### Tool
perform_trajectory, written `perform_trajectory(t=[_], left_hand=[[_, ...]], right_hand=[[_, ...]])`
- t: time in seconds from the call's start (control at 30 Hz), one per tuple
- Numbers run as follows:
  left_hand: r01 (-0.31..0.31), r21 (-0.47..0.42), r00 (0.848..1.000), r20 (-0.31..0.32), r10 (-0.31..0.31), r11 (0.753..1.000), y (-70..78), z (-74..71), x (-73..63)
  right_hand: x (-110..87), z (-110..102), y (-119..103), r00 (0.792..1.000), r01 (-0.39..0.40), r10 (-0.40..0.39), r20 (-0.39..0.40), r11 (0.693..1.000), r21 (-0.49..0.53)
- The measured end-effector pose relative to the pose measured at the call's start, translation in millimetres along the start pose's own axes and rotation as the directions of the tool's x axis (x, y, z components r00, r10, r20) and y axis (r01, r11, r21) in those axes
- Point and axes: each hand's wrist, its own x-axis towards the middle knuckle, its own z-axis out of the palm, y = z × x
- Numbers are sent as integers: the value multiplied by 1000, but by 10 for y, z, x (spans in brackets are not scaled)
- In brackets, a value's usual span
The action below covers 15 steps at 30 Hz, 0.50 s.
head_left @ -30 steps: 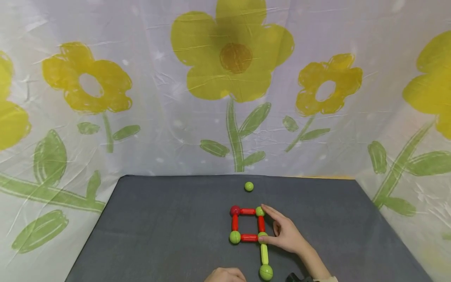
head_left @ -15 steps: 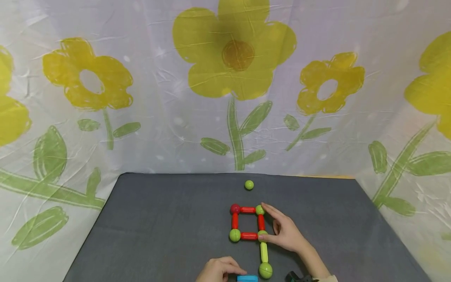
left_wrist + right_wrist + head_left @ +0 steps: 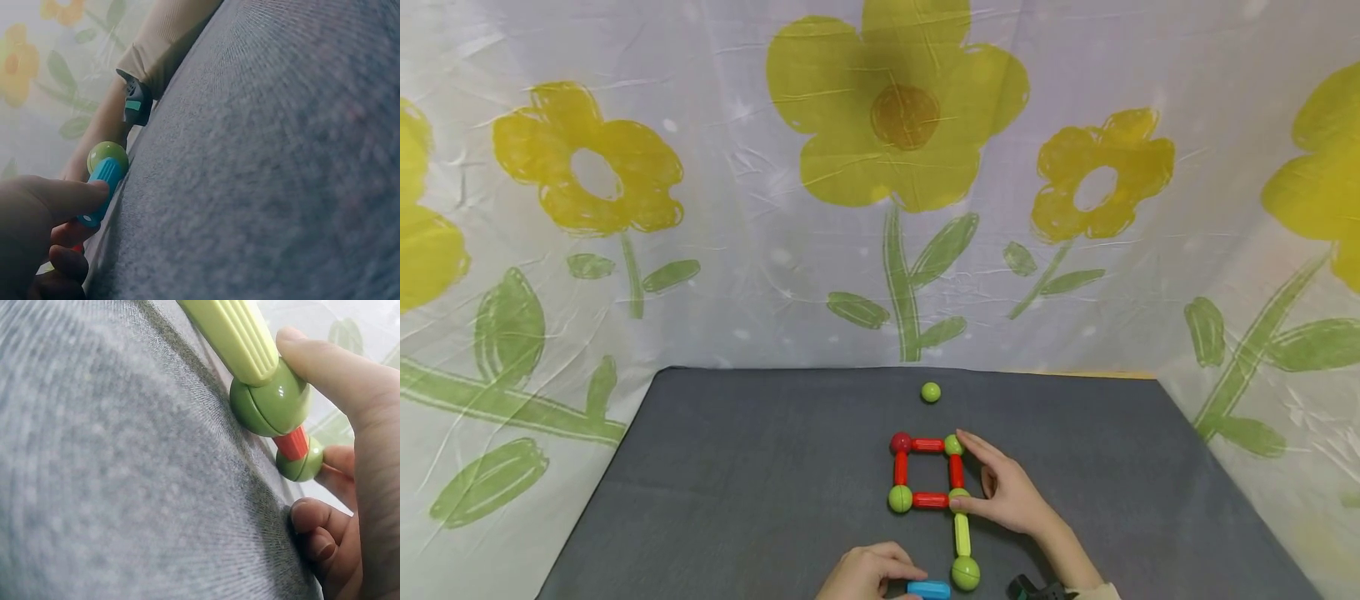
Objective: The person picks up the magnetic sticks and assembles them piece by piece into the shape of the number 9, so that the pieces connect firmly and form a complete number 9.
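Observation:
Red magnetic rods and balls form a square frame [image 3: 930, 500] on the dark cloth, with a red ball [image 3: 900, 443] at its far left corner and green balls at the others. A yellow-green rod [image 3: 962, 536] runs from the near right corner to a green ball [image 3: 966, 573]. My right hand [image 3: 1011, 497] holds the frame's right side, thumb on the near green ball [image 3: 272, 400] and index finger at the far one [image 3: 300, 459]. Between thumb and fingers my left hand [image 3: 868, 573] pinches a blue magnetic rod [image 3: 106, 187], close to the left of the lowest green ball.
A loose green ball [image 3: 931, 392] lies beyond the frame. Dark cloth [image 3: 737, 483] covers the table, and a flower-printed curtain [image 3: 737, 208] hangs behind it. A black wrist device [image 3: 1037, 588] sits at the right forearm.
My left hand has come further into view from the bottom edge, bringing the blue rod, then shifted it slightly right toward the lowest green ball. The right hand stays on the frame.

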Motion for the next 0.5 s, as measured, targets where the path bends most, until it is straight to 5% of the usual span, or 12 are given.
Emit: perform_trajectory(t=[0.5], left_hand=[[78, 32, 996, -43, -76, 996, 73, 27, 56]], right_hand=[[15, 11, 3, 1000, 1, -1, -6, 1000, -13]])
